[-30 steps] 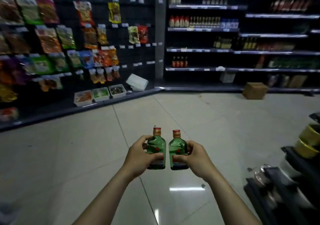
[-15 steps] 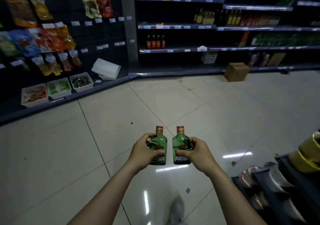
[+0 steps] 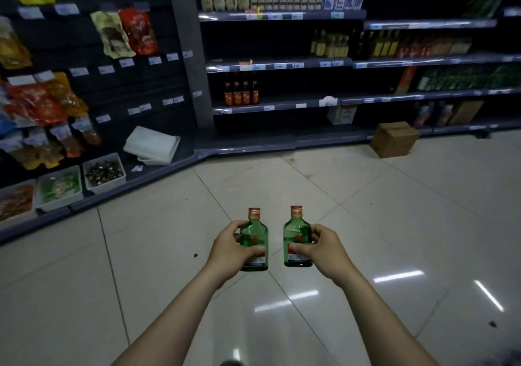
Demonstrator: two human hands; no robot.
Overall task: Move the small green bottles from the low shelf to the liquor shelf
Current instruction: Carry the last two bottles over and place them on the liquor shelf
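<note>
I hold two small green bottles upright in front of me over the tiled floor. My left hand point(image 3: 227, 248) grips the left green bottle point(image 3: 254, 233), which has a red cap and a red star label. My right hand point(image 3: 324, 246) grips the right green bottle point(image 3: 297, 231), of the same kind. The two bottles stand a little apart. Ahead, across the aisle, is the dark liquor shelf point(image 3: 282, 62) with rows of bottles on several levels.
A cardboard box point(image 3: 394, 139) sits on the floor by the shelf's foot at right. On the left, a wall of hanging snack bags point(image 3: 36, 103), white bins point(image 3: 104, 172) and stacked white trays point(image 3: 152, 145) run along a low ledge. Glossy floor tiles lie between me and the shelves.
The shelves have grown nearer and shifted left in view as I walked toward them. The low display at the right edge has left the view. Both hands still hold the bottles, now slightly farther apart.
</note>
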